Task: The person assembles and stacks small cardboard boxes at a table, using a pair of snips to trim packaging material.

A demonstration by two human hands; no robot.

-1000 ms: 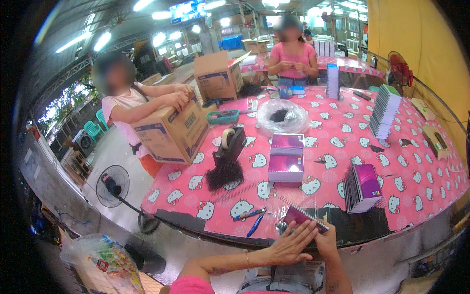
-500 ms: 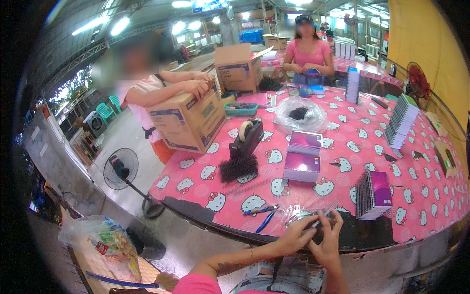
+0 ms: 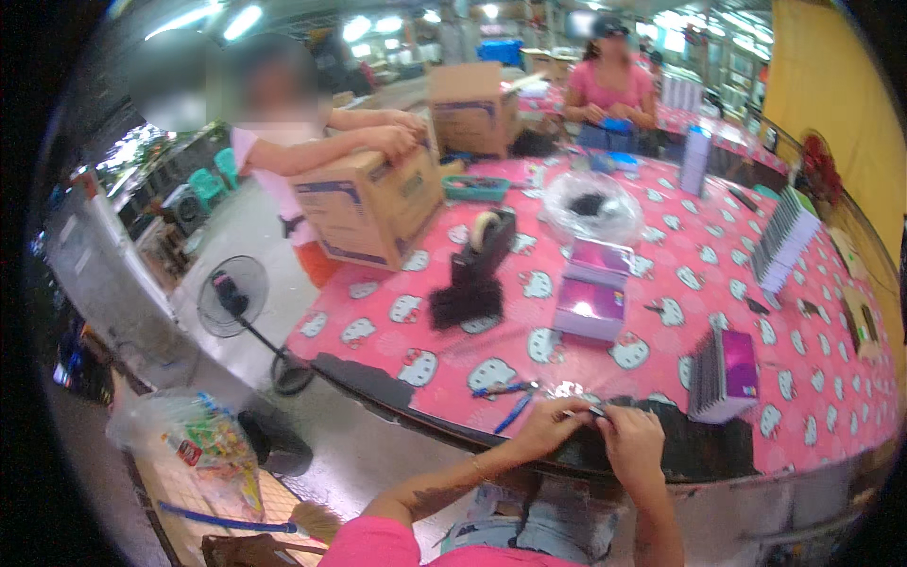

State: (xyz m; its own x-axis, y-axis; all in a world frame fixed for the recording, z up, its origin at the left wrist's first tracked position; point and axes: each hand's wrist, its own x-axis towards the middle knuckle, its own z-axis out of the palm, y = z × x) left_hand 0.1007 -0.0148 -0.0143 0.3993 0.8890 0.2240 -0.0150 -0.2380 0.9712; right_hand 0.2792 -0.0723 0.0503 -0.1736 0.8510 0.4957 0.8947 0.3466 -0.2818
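Note:
My left hand [image 3: 553, 425] and my right hand [image 3: 631, 439] are close together over the near table edge. Their fingertips pinch a short, thin dark piece [image 3: 596, 411], a spiral binding wire by its look in the earlier frame; it is blurred and mostly covered by the fingers. Just left of my fingers lie pliers with blue handles [image 3: 513, 414]. To the right stands a stack of wire-bound notebooks [image 3: 729, 376] with purple covers. Farther in are more purple-covered notebooks [image 3: 590, 307], and left of them a heap of black binding wires [image 3: 467, 302].
A black tape dispenser [image 3: 485, 241] and a clear plastic bag [image 3: 590, 208] with black contents sit mid-table. At the left a person's hands rest on a carton [image 3: 368, 208]; another person stands across. A standing fan [image 3: 233, 296] and a plastic bag of colourful packets [image 3: 198, 439] are at the left.
My hands have come level with each other, and the wire between them shows less than before. The view has shifted slightly; the notebooks and pliers stay in place on the table.

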